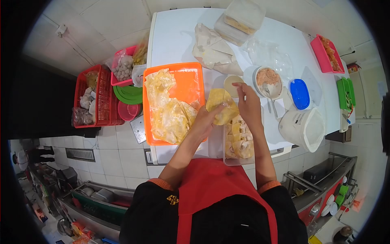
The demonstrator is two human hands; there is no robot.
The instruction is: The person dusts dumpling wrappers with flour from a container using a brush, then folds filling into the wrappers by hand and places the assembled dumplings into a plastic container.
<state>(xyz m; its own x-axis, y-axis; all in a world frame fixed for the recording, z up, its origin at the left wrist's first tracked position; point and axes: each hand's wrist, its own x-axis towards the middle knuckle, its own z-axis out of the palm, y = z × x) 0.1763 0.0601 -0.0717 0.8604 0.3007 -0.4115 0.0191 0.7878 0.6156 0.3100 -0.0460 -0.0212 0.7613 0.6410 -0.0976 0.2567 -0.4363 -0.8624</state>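
Note:
My left hand (205, 122) is closed on a yellow dough wrapper (221, 106), pinched by its lower left side and held above the table. My right hand (248, 106) is beside it, one fingertip reaching over the rim of a small pale bowl (230, 80); its fingers are apart and nothing shows in them. Below the hands a clear plastic container (239, 162) holds rows of filled yellow dumplings (239, 142). On the left an orange tray (187, 86) carries floury stacks of wrappers (168, 118). A bowl of pinkish minced filling (268, 76) with a fork (268, 90) stands to the right.
On the white table (174, 36) are crumpled paper (215, 51), stacked clear containers (239, 22), a blue lid (300, 93) and a white bucket (298, 128) tilted near the right edge. Red baskets (103, 95) of bagged goods stand at the left.

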